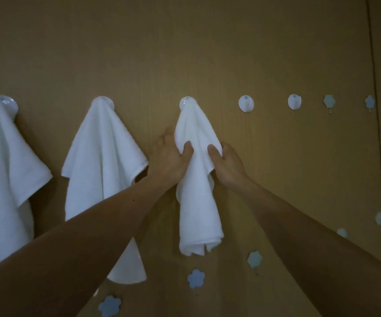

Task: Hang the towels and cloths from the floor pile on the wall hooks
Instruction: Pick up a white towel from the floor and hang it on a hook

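White terry cloth is what both hands are working with: a small towel is hanging from the third round hook in the row on the brown wooden wall, bunched into a narrow fold. The left hand is pinching its left edge, with the thumb on the front and the fingers behind. The right hand is gripping the right edge at about the same height. Both are closed on the fabric, just under the hook.

I judge that the towel is light, soft and limp, so it is not keeping any shape alone and is following every pull. It does not look slippery and it is not fragile. The best place to hold it seems to be the two side edges, pulling gently downward and outward, so the drape is spreading while the top stays caught on the hook.

Two larger white towels are already hanging on the hooks to the left. To the right, the next round hook is bare. The floor pile is not in view.
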Demonstrator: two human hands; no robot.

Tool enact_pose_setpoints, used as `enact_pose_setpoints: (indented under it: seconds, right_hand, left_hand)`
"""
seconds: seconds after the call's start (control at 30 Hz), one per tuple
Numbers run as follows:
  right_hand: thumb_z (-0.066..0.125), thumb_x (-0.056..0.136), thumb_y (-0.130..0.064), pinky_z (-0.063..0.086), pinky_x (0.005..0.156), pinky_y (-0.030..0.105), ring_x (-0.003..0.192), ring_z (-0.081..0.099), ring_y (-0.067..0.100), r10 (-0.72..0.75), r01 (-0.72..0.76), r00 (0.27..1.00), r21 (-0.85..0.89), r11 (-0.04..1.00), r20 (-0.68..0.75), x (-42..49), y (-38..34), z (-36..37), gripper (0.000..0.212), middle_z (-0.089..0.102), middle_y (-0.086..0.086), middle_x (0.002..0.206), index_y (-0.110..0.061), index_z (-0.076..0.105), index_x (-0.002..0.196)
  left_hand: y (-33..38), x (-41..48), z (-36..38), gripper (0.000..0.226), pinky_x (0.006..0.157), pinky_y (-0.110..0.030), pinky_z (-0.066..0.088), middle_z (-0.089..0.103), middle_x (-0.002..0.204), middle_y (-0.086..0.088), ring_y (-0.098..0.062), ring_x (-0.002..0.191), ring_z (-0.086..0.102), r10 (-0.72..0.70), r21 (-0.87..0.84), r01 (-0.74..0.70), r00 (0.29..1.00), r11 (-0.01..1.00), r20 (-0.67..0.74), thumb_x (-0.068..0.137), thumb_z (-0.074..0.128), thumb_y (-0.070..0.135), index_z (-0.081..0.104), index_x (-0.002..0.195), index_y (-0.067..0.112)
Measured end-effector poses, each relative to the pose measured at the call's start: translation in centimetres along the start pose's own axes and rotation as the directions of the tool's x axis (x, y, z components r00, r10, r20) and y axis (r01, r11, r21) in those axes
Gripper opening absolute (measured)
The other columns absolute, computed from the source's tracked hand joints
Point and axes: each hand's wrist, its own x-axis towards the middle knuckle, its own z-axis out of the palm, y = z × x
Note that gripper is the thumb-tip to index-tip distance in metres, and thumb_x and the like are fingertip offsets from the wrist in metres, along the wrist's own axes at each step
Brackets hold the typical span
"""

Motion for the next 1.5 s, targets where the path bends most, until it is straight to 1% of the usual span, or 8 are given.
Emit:
enact_pose_setpoints:
  seconds: [0.17,0.33,0.53,0.67,0.9,1.1,1.2,1.5]
  right_hand:
    - [0.039,0.096,-0.053,0.038,0.104,0.036,0.126,0.044,0.024,0.062,-0.077,0.996,-0.234,0.969,-0.071,-5.3,0.1,-1.7,0.062,0.041,0.009,0.143,-0.012,0.039,0.142]
    - [0.038,0.099,-0.049,0.027,0.113,0.037,0.138,0.032,0.025,0.141,-0.145,0.989,-0.428,0.892,-0.042,-14.2,-0.4,-2.1,0.063,0.030,0.010,0.153,-0.014,0.029,0.150]
    - [0.039,0.099,-0.049,0.022,0.113,0.034,0.140,0.027,0.023,0.302,-0.235,0.953,-0.632,0.739,-0.003,-27.5,-1.1,-2.3,0.060,0.032,0.007,0.152,-0.018,0.031,0.149]
    - [0.038,0.099,-0.049,0.020,0.114,0.035,0.141,0.024,0.026,0.492,-0.341,0.871,-0.741,0.578,-0.016,-37.3,-1.1,-4.1,0.060,0.031,0.009,0.153,-0.017,0.029,0.150]
    - [0.039,0.098,-0.051,0.023,0.115,0.044,0.141,0.022,0.032,0.759,-0.520,0.636,-0.804,0.288,-0.139,-53.5,-0.2,-9.8,0.059,0.027,0.008,0.154,-0.022,0.030,0.149]
    - [0.041,0.096,-0.053,0.029,0.112,0.050,0.142,0.021,0.030,0.858,-0.646,0.430,-0.759,0.076,-0.280,-65.7,0.4,-15.2,0.057,0.026,0.007,0.154,-0.027,0.033,0.146]
    - [0.045,0.096,-0.050,0.029,0.112,0.049,0.141,0.019,0.031,0.887,-0.701,0.314,-0.712,-0.023,-0.339,-71.6,0.4,-18.3,0.056,0.027,0.008,0.154,-0.025,0.036,0.146]
    - [0.051,0.094,-0.043,0.028,0.112,0.044,0.136,0.026,0.036,0.926,-0.821,0.013,-0.532,-0.206,-0.378,-86.0,2.2,-26.3,0.055,0.032,0.014,0.149,-0.022,0.041,0.144]
  left_hand:
    - [0.8,-3.0,-2.1,0.064,0.113,-0.046,0.026,0.032,0.151,-0.010,-0.028,0.136,0.031,0.106,0.169,-0.114,0.993,0.979,0.056,0.097,0.039,0.045,0.023,0.148,0.012]
    - [-0.8,-9.4,-3.0,0.063,0.116,-0.048,0.018,0.024,0.156,-0.008,-0.028,0.143,0.021,0.201,0.257,-0.261,0.951,0.931,0.236,0.096,0.036,0.048,0.024,0.150,0.018]
    - [-2.6,-20.1,-2.8,0.063,0.108,-0.049,0.027,0.034,0.150,-0.014,-0.033,0.137,0.032,0.309,0.106,-0.381,0.859,0.918,0.408,0.090,0.036,0.045,0.040,0.143,0.011]
    - [-2.5,-29.1,-0.6,0.064,0.109,-0.050,0.027,0.036,0.149,-0.012,-0.032,0.135,0.031,0.270,0.007,-0.327,0.792,0.945,0.547,0.087,0.037,0.048,0.039,0.142,0.016]
    - [-0.2,-45.8,4.4,0.063,0.111,-0.046,0.017,0.021,0.155,-0.005,-0.025,0.138,0.019,0.235,-0.137,-0.254,0.411,0.958,0.881,0.093,0.038,0.050,0.024,0.149,0.023]
    - [5.9,-56.2,6.6,0.055,0.103,-0.045,0.034,0.038,0.141,-0.011,-0.030,0.127,0.035,0.343,-0.311,-0.277,0.074,0.909,0.936,0.091,0.041,0.042,0.037,0.138,0.015]
    - [9.4,-61.2,7.4,0.067,0.111,-0.045,0.025,0.022,0.155,-0.009,-0.030,0.138,0.022,0.324,-0.341,-0.298,-0.106,0.891,0.940,0.094,0.039,0.050,0.021,0.150,0.018]
    - [20.0,-74.3,10.1,0.066,0.112,-0.041,0.022,0.019,0.157,-0.006,-0.026,0.140,0.020,0.363,-0.461,-0.270,-0.341,0.845,0.867,0.095,0.042,0.044,0.018,0.151,0.021]
